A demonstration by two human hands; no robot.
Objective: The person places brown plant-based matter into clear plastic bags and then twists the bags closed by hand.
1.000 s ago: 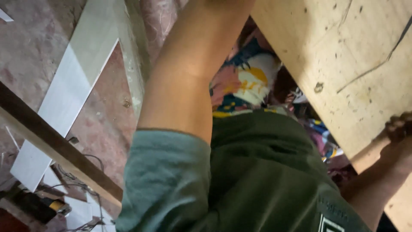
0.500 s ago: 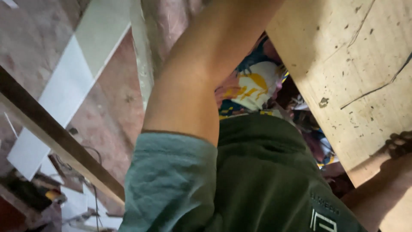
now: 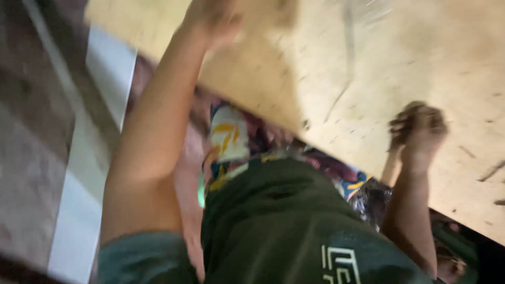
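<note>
1. Left arm: bare from the grey-green short sleeve upward, raised steeply and nearly straight, forearm running up toward the top of the view.
2. Left hand (image 3: 213, 18): at the end of the raised arm, near the top edge; heavily blurred, fingers seemingly bent forward. Whether it grips or only presses flat cannot be told.
3. Right arm: bare forearm rising almost upright at the right side, elbow low and out of clear sight.
4. Right hand (image 3: 418, 131): above a straight wrist, fingers (image 3: 407, 118) curled tightly inward and bunched, knuckles uppermost.
5. Spacing: the two hands stand well apart, left higher than right.
</note>
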